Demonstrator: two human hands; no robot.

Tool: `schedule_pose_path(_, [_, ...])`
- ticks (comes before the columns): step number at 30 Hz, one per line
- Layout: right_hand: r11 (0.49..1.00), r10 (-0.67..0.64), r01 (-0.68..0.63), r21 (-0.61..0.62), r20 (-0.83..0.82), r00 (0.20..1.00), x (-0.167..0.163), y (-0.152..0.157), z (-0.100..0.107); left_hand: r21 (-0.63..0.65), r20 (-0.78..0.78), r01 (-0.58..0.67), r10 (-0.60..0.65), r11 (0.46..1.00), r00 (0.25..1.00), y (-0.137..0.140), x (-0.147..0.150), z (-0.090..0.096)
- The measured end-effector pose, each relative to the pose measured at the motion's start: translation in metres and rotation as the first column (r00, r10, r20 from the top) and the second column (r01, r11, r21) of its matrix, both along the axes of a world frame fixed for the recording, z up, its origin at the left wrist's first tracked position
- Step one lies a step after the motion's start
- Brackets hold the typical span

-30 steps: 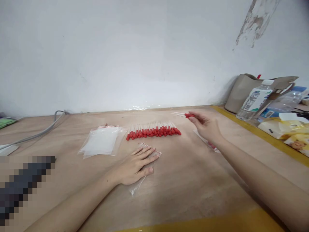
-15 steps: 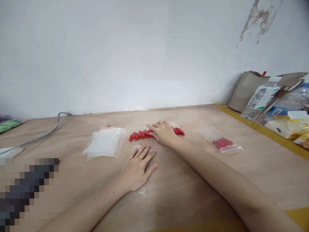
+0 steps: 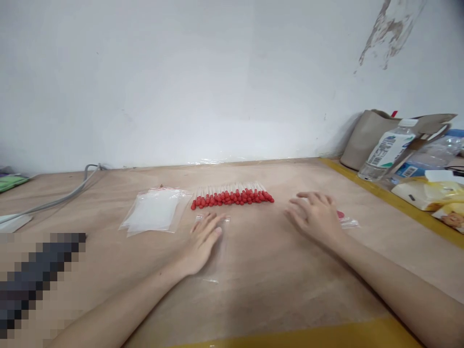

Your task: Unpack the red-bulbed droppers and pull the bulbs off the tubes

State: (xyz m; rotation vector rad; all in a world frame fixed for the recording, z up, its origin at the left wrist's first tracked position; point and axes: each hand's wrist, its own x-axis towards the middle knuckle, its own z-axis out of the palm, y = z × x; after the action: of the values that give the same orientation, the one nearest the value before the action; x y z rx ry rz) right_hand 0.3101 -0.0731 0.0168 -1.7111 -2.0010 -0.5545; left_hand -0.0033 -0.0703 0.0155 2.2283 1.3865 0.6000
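Observation:
A row of thin white sticks with red heads lies in the middle of the table, the heads toward me. In front of it, my left hand rests with fingers stretched over a clear zip bag that lies flat. Off to the right, my right hand hovers slightly blurred, its fingers apart and holding nothing that I can see. It mostly hides a clear bag with red-headed sticks. To the left of the row lies a stack of zip bags with white paper-like panels.
Along the right side stand a grey-beige container, a labelled plastic bottle and a yellow-white packet, beyond yellow tape. A grey cable runs across the left. The white wall closes off the back.
My right hand has left the row of sticks and moved right, over the filled bag. The whole row now shows. My left hand stays on the bag, its fingers closer together.

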Motion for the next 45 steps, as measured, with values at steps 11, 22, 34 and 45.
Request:
schedule_pose_path(11, [0.767, -0.434, 0.421, -0.484, 0.092, 0.896, 0.039, 0.017, -0.004, 0.159, 0.079, -0.397, 0.39, 0.904, 0.918, 0.022, -0.028, 0.004])
schedule_pose_path(22, [0.852, -0.295, 0.11, -0.512, -0.296, 0.908, 0.067, 0.014, 0.014, 0.029, 0.085, -0.293, 0.289, 0.956, 0.953, 0.031, -0.049, 0.023])
schedule_pose_path(34, [0.652, 0.669, -0.742, -0.156, -0.342, 0.66, -0.092, -0.008, 0.023, 0.48, -0.048, -0.597, 0.699, 0.643, 0.714, 0.063, -0.116, 0.03])
schedule_pose_path(45, [0.751, 0.577, -0.656, -0.072, -0.411, 0.706, -0.09, 0.014, 0.005, 0.388, -0.093, 0.272, -0.256, 0.881, 0.962, 0.001, -0.012, 0.016])
